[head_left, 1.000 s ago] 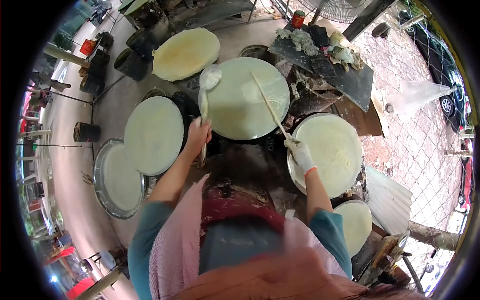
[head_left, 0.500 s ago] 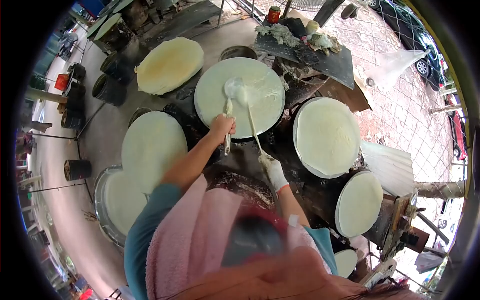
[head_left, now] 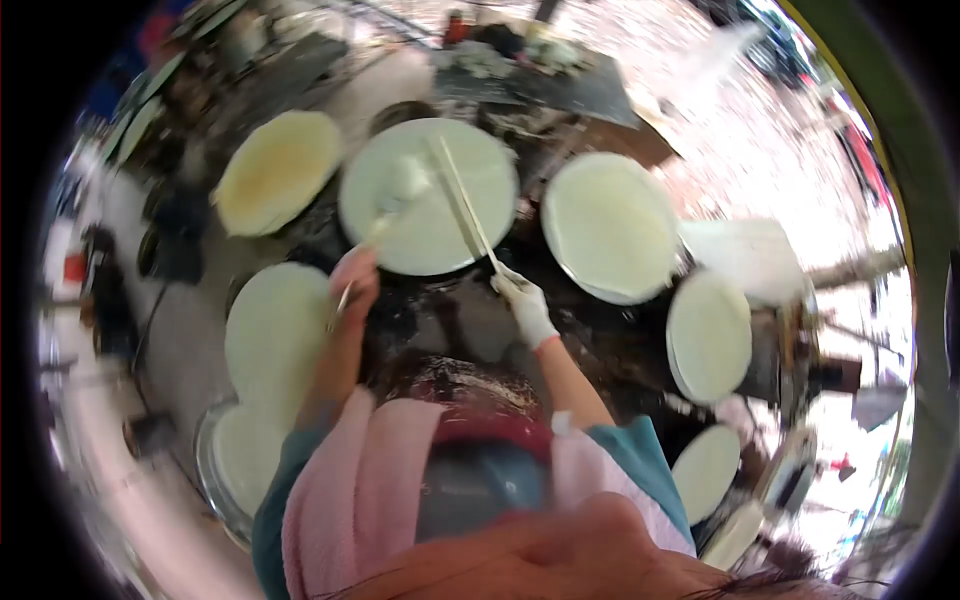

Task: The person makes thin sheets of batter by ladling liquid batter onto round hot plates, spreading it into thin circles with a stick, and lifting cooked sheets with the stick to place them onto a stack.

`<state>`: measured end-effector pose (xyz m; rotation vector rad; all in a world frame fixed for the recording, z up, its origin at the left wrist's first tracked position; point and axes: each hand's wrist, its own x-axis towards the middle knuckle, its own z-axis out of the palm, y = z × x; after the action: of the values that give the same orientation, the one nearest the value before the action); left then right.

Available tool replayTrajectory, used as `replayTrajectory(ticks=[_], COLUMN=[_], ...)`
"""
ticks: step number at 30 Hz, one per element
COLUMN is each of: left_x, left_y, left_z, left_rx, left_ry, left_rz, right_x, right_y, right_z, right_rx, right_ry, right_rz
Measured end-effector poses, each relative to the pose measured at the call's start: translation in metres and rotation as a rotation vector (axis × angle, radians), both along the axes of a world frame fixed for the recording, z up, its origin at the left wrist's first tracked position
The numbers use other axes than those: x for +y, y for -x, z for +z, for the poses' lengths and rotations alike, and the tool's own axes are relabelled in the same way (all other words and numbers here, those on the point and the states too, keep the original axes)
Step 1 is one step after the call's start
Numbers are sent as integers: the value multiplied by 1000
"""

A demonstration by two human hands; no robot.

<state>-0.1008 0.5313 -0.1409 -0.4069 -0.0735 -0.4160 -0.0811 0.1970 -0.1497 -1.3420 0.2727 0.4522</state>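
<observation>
Buckets, dark and blurred, stand on the grey floor at the far left. Next comes a round, shiny grey metal pan, low in the view, with a pale, flat layer inside it; its upper part is overlapped by a large, pale cream oval disc. Farther off, above that, lies a yellowish disc with a tan-brown middle. A pink towel hangs over the person's teal clothing.

The bare left hand is closed around the handle of a pale, long-handled ladle. The ladle's blurred head is over the left part of the large, round, greenish-cream disc in the centre; whether it touches the surface cannot be told. A thin, straight, pale stick slants across the same disc, its lower end gripped by the white-gloved right hand. The two hands are well apart, both on the near side of the disc.

To the right lies another round, cream disc, then a smaller, pale oval one, with a similar pale oval below it. A whitish panel stands just beyond.
</observation>
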Motion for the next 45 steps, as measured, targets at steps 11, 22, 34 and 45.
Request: replayTrajectory(ticks=[11, 22, 34, 45], left_x=[-80, -193, -215, -321], left_y=[12, 16, -119, -166], left_z=[119, 149, 127, 119], left_rx=[62, 140, 54, -67], left_ry=[-489, -590, -740, -789], left_rz=[-95, -52, -325, -474], right_x=[-186, -321, -302, -541], right_y=[37, -101, -134, 31], right_z=[19, -6, 138, 140], right_rx=[-89, -121, -347, -321], right_ry=[55, 545, 560, 364], right_rz=[-544, -818, -844, -1073])
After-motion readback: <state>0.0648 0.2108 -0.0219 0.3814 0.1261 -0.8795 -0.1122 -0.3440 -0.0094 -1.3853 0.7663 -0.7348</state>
